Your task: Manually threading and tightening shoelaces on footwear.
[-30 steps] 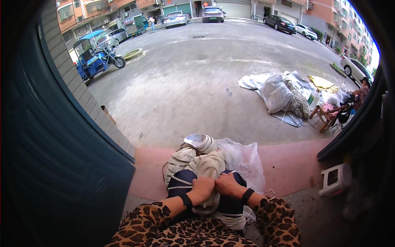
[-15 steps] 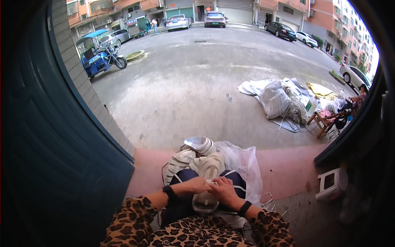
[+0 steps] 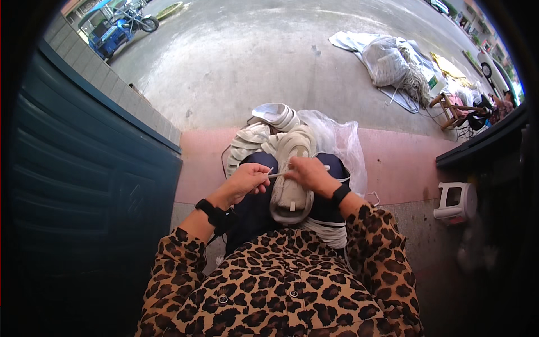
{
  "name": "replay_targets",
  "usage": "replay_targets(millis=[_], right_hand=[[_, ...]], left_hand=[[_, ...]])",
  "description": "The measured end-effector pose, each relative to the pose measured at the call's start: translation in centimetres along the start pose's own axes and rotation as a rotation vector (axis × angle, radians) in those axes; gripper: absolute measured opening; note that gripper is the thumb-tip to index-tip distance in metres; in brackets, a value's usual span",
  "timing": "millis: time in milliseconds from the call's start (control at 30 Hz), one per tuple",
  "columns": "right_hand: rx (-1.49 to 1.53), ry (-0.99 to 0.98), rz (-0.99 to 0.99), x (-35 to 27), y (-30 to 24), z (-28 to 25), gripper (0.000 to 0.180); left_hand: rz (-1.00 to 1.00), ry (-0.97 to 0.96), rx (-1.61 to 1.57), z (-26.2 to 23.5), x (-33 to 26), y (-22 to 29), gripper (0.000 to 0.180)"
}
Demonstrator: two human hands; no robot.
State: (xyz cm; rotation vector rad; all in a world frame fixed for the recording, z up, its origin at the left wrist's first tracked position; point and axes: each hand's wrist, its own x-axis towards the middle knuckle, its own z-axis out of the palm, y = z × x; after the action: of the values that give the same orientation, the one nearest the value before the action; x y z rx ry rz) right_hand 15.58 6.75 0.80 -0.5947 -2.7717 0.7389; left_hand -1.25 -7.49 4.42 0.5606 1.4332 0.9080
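Note:
A pale beige shoe [image 3: 291,199] lies lengthwise between my knees. My left hand [image 3: 250,180] is at its left side, thumb and fingertips pinching a thin white shoelace [image 3: 275,175]. The lace runs across to my right hand [image 3: 310,173], whose fingers are closed on it over the shoe's upper part and partly hide the shoe. Beyond my knees, curved beige shoe uppers [image 3: 247,143] lie nested in a heap. A whitish shoe piece [image 3: 275,114] tops the heap at the back. More white laces lie over my right thigh.
A clear plastic bag [image 3: 339,143] spreads right of the heap. To the right stands a white plastic stool [image 3: 456,201]. A dark door [image 3: 95,185] flanks my left. Outside are bundled laces in plastic [image 3: 387,62], a wooden stool [image 3: 446,109], a partly visible person and a blue three-wheeler [image 3: 115,33].
The view has tilted downward. My hands, close together before, have moved apart, with the lace now stretched between them. The left hand has shifted left.

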Motion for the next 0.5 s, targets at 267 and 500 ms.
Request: replay_targets(millis=[267, 500], right_hand=[[0.114, 0.103, 0.193, -0.5, 1.2, 1.1, 0.028], [0.25, 0.0, 0.336, -0.2, 1.0, 0.2, 0.032]], left_hand=[[0.384, 0.31, 0.512, 2.2, 3.7, -2.7, 0.019], [0.639, 0.41, 1.019, 2.9, 5.7, -1.6, 0.018]])
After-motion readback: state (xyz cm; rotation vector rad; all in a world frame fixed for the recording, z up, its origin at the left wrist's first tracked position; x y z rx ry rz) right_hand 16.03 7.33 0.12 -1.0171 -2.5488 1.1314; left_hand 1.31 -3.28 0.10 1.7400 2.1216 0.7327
